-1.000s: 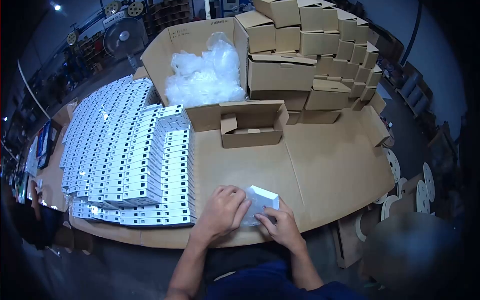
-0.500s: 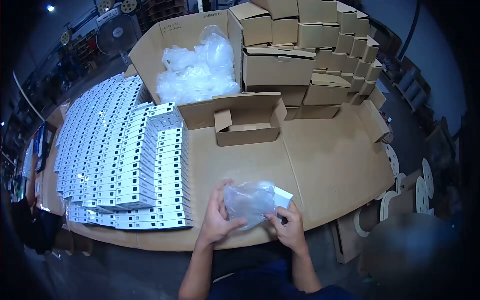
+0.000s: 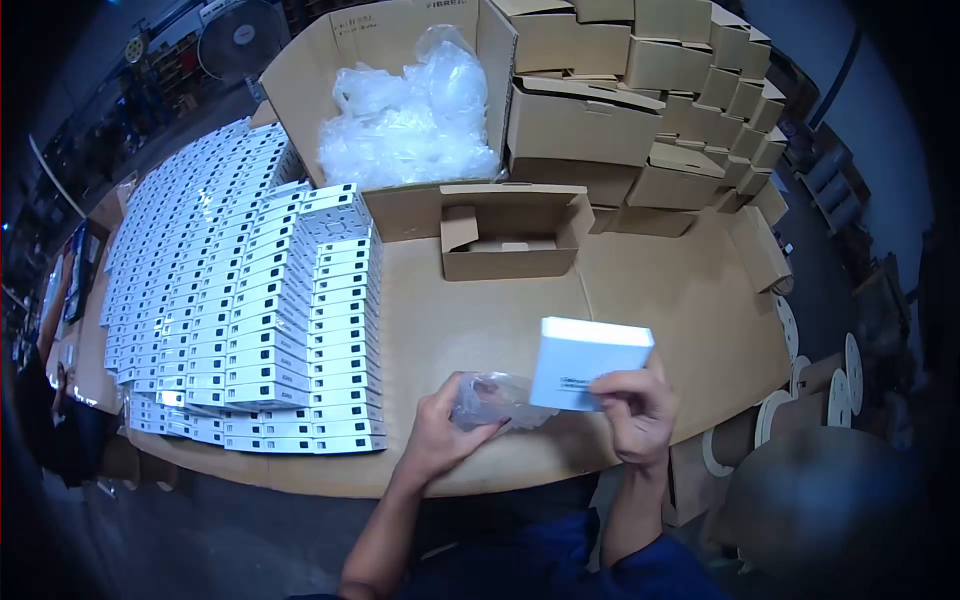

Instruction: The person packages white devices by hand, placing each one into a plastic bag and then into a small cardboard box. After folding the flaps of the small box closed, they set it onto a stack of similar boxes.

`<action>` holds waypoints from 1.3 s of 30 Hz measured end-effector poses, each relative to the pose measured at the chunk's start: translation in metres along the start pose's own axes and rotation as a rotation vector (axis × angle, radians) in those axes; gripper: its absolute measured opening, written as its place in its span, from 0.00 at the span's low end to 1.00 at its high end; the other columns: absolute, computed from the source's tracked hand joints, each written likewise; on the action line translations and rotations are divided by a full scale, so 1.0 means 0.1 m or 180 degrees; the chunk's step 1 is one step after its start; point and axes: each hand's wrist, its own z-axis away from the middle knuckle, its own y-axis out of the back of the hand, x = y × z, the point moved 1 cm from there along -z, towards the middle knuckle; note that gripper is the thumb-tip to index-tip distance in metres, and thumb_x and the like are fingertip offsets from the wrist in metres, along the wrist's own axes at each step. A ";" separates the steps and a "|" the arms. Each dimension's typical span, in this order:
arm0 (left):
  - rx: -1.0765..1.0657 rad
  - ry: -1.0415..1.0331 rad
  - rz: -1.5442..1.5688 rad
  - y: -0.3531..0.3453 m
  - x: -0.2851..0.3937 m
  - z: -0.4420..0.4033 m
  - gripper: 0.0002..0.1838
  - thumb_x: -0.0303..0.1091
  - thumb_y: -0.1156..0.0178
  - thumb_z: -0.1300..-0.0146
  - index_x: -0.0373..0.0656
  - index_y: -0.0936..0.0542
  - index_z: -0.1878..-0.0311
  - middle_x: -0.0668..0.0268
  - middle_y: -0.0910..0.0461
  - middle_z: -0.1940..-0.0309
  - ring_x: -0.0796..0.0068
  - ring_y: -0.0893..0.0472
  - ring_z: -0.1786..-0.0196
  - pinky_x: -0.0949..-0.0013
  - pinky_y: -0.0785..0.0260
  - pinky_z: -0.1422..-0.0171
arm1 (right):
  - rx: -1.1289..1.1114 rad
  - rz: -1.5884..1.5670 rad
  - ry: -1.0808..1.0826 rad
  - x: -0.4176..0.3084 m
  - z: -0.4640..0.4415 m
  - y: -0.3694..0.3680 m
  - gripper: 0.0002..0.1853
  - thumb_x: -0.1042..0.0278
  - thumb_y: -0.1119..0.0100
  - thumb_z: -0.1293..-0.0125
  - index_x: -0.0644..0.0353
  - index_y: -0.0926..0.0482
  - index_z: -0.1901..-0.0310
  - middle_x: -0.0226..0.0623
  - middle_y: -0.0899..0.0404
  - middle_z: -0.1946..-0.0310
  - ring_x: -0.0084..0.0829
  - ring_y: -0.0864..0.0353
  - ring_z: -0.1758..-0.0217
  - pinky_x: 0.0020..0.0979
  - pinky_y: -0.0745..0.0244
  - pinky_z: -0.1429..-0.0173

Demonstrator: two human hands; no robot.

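My right hand pinches a flat white box with small dark print near its lower edge, holding it raised and slightly tilted above the cardboard-covered table. A crumpled clear plastic bag is gripped in my left hand, thumb in front and fingers behind it. The bag's right end lies right beside the box's lower left corner; whether they touch I cannot tell. Beyond both hands stands an open brown carton with its flaps up.
Rows of stacked white boxes fill the table's left side. At the back, a large carton holds many clear plastic bags. Brown cartons are piled at the back right. Past the right edge sit spools; another person's arm shows far left.
The white box has come out of the plastic bag, moving up and right in my right hand. The bag has crumpled smaller in my left hand. My view has shifted slightly.
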 end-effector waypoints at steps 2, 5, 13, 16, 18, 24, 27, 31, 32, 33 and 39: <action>0.0007 0.0035 0.0037 -0.04 -0.04 0.02 0.25 0.28 0.22 0.43 0.35 0.20 0.44 0.57 0.10 0.56 0.66 0.10 0.51 0.64 0.18 0.44 | -0.0105 0.0117 -0.0030 -0.04 -0.14 -0.16 0.15 0.87 0.38 0.43 0.61 0.11 0.57 0.46 0.21 0.53 0.38 0.19 0.50 0.34 0.22 0.49; 0.0114 0.0044 0.0108 -0.10 -0.05 0.04 0.25 0.29 0.22 0.42 0.35 0.19 0.43 0.55 0.10 0.55 0.65 0.09 0.50 0.63 0.18 0.45 | -0.0415 0.0329 0.0076 0.04 -0.20 -0.27 0.16 0.84 0.35 0.44 0.61 0.10 0.54 0.48 0.21 0.52 0.41 0.17 0.50 0.36 0.21 0.48; 0.0067 0.0349 0.0189 -0.09 -0.08 0.09 0.26 0.28 0.23 0.41 0.34 0.19 0.40 0.55 0.10 0.54 0.69 0.11 0.50 0.64 0.19 0.43 | -0.0794 -0.0367 -0.0344 0.21 -0.15 -0.38 0.14 0.69 0.38 0.32 0.65 0.12 0.49 0.50 0.21 0.46 0.43 0.18 0.44 0.38 0.24 0.38; 0.0026 0.0438 0.0465 -0.08 -0.08 0.08 0.27 0.28 0.23 0.41 0.34 0.19 0.40 0.59 0.10 0.54 0.72 0.12 0.50 0.65 0.20 0.42 | -0.0819 -0.0927 -0.0768 0.27 -0.11 -0.42 0.19 0.64 0.48 0.24 0.68 0.14 0.46 0.50 0.21 0.44 0.42 0.19 0.40 0.38 0.26 0.33; 0.0080 0.0494 0.0627 -0.08 -0.10 0.07 0.28 0.28 0.21 0.43 0.34 0.19 0.39 0.61 0.11 0.54 0.73 0.13 0.50 0.67 0.21 0.42 | -0.0767 -0.1108 -0.0908 0.31 -0.08 -0.44 0.22 0.63 0.55 0.20 0.70 0.15 0.43 0.50 0.21 0.43 0.41 0.21 0.37 0.37 0.29 0.31; -0.0048 0.0859 0.2266 -0.09 -0.44 0.18 0.26 0.40 0.53 0.15 0.31 0.32 0.25 0.60 0.21 0.37 0.73 0.23 0.35 0.67 0.33 0.27 | -0.0931 -0.1252 -0.1092 0.51 0.03 -0.43 0.22 0.69 0.49 0.24 0.70 0.22 0.34 0.48 0.25 0.36 0.40 0.25 0.31 0.36 0.33 0.25; 0.0327 0.0937 0.2397 -0.15 -0.46 0.18 0.24 0.39 0.52 0.15 0.32 0.31 0.27 0.59 0.20 0.38 0.74 0.21 0.38 0.66 0.29 0.30 | -0.0700 -0.1620 -0.1189 0.60 0.18 -0.52 0.33 0.80 0.38 0.32 0.67 0.32 0.25 0.47 0.30 0.29 0.37 0.26 0.30 0.37 0.32 0.24; 0.0838 0.0856 0.2613 -0.14 -0.42 0.11 0.23 0.39 0.51 0.15 0.32 0.29 0.29 0.59 0.19 0.39 0.73 0.20 0.39 0.66 0.28 0.32 | 0.0141 -0.1927 -0.1659 0.62 0.34 -0.63 0.24 0.86 0.31 0.35 0.67 0.25 0.38 0.45 0.28 0.31 0.29 0.24 0.32 0.31 0.21 0.33; 0.0847 0.0805 0.2627 -0.13 -0.41 0.08 0.22 0.39 0.52 0.15 0.32 0.29 0.29 0.59 0.19 0.40 0.72 0.20 0.39 0.66 0.28 0.32 | 0.0205 -0.1888 -0.1640 0.68 0.40 -0.69 0.21 0.85 0.32 0.34 0.68 0.24 0.40 0.44 0.26 0.34 0.28 0.22 0.34 0.30 0.21 0.34; 0.0847 0.0756 0.2641 -0.12 -0.41 0.06 0.22 0.40 0.52 0.15 0.33 0.29 0.29 0.58 0.19 0.40 0.72 0.19 0.40 0.66 0.28 0.32 | 0.0280 -0.1845 -0.1621 0.72 0.43 -0.75 0.19 0.85 0.33 0.33 0.69 0.23 0.41 0.44 0.24 0.37 0.28 0.20 0.37 0.30 0.21 0.34; 0.0790 0.0495 0.2508 -0.09 -0.45 0.03 0.22 0.42 0.55 0.14 0.32 0.27 0.32 0.59 0.18 0.42 0.72 0.19 0.40 0.64 0.28 0.32 | 0.0359 -0.1735 -0.1574 0.76 0.45 -0.76 0.09 0.81 0.36 0.27 0.71 0.20 0.47 0.43 0.17 0.44 0.25 0.17 0.44 0.26 0.22 0.36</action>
